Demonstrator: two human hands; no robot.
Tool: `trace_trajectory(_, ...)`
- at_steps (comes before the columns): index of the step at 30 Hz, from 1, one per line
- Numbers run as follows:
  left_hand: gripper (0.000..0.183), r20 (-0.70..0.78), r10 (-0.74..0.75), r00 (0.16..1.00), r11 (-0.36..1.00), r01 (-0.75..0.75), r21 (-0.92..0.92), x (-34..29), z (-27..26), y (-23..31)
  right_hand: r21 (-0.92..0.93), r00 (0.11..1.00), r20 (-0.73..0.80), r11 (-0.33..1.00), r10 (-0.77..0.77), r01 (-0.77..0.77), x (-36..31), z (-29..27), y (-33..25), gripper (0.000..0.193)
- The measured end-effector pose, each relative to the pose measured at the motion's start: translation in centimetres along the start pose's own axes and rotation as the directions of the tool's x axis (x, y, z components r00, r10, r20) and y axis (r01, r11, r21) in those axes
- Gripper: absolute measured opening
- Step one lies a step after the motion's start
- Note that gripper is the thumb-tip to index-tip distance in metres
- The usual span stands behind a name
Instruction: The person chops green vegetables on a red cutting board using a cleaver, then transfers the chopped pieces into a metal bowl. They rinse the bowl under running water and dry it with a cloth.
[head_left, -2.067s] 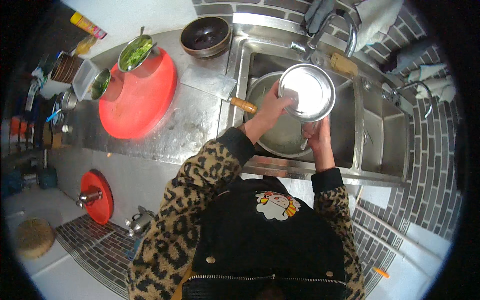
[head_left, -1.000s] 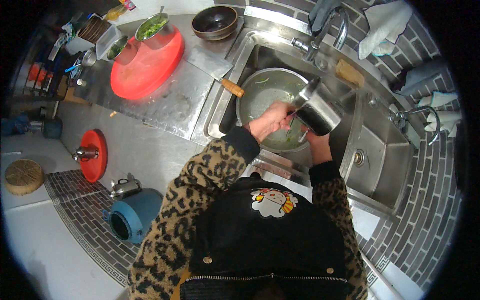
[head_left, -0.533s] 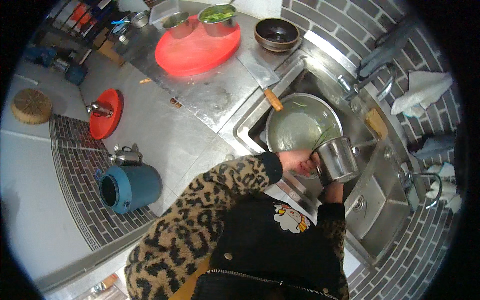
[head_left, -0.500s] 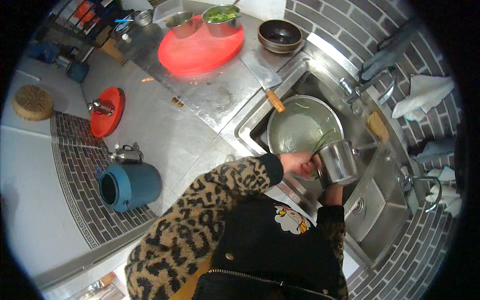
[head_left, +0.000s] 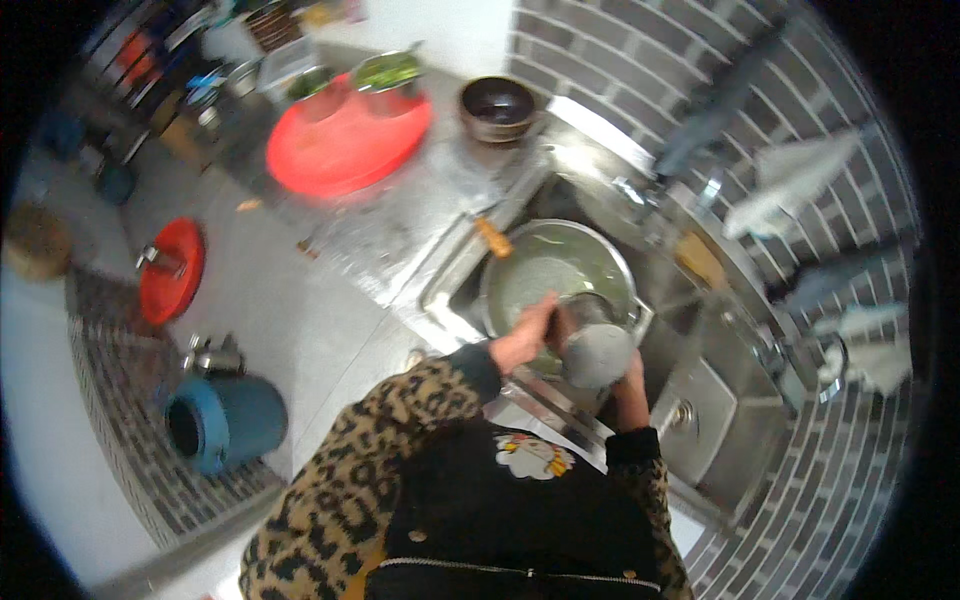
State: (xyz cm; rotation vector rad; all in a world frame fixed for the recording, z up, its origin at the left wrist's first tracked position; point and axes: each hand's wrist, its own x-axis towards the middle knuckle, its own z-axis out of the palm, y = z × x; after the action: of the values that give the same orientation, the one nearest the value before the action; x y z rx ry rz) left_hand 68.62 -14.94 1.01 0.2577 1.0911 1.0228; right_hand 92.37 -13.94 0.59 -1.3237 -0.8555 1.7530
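Note:
Both hands are on a round steel pot (head_left: 598,356), tipped so that its bottom faces me and its mouth points away. My left hand (head_left: 526,338) grips the pot's left side, the fingers along its wall. At the other side, my right hand (head_left: 631,388) holds it, partly hidden behind the pot. Beneath them a large steel basin (head_left: 556,224) of cloudy water stands in the sink (head_left: 690,345). A cleaver's wooden handle (head_left: 492,238) juts over the sink edge near the basin; its blade is blurred.
Left of the sink, a red round board (head_left: 350,165) bears two steel containers, one with chopped greens (head_left: 388,70). Dark bowls (head_left: 497,108) stand near the wall. Taps (head_left: 640,195) and a yellow sponge (head_left: 700,260) line the back rim. A blue bucket (head_left: 235,415) lies at left.
The pot has tipped, so its bottom now faces me. My left hand has shifted onto its side, and my right hand shows at its other side. The whole view has shifted.

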Motion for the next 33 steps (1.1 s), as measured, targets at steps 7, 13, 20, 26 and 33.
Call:
trace_trajectory(7,0.04,-0.006,0.083,0.997,0.994,-0.082,0.075,-0.4,-0.1,0.6,-0.581,0.895,-0.143,0.768,-0.423,0.27,-1.3,1.2,-8.7,0.026)
trace_trajectory(13,0.028,0.129,0.275,0.953,0.896,-0.302,0.324,-1.5,4.2,-0.1,-0.291,0.9,0.216,0.855,-0.378,0.429,-0.2,5.8,-12.7,0.018)
trace_trajectory(20,0.04,0.334,0.3,0.894,0.861,-0.404,0.309,-1.9,6.4,0.7,-0.264,0.941,0.187,0.908,-0.281,0.324,2.1,7.0,-13.1,0.016)
trace_trajectory(26,0.036,0.32,0.29,0.902,0.806,-0.41,0.427,-2.2,6.6,0.2,-0.619,0.887,0.433,0.661,-0.164,0.424,1.9,6.3,-12.3,0.024)
trace_trajectory(33,0.039,0.094,0.175,0.98,0.971,-0.188,0.151,-0.2,4.4,1.7,-0.683,0.873,0.479,0.662,0.087,0.309,-0.3,3.4,-11.8,0.038)
